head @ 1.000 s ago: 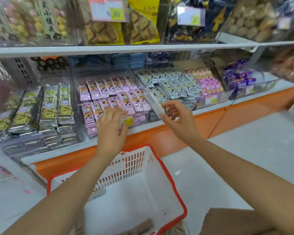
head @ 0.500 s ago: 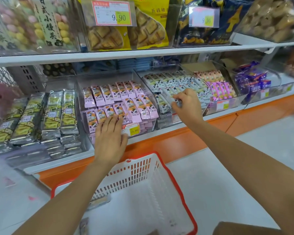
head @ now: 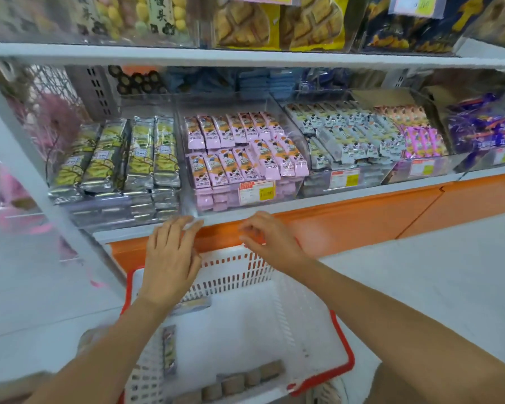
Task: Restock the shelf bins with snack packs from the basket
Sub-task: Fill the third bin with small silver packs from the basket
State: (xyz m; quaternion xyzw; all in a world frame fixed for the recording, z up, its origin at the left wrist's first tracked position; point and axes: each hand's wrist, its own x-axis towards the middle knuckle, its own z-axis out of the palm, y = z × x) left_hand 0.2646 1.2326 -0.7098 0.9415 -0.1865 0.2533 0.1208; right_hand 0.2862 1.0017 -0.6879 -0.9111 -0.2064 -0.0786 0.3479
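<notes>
Orange base panel (head: 362, 212) borders the pale floor (head: 426, 275).

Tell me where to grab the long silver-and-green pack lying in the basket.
Pinch the silver-and-green pack across its narrow middle, coming down from above and from its right. It lies lengthwise close against the basket at its left wall, so probably only that side is open.

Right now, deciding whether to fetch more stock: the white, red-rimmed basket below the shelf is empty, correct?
No, it is not empty. The head view shows the white, red-rimmed basket below the shelf holding a green-and-silver pack and a row of brown packs.
</notes>
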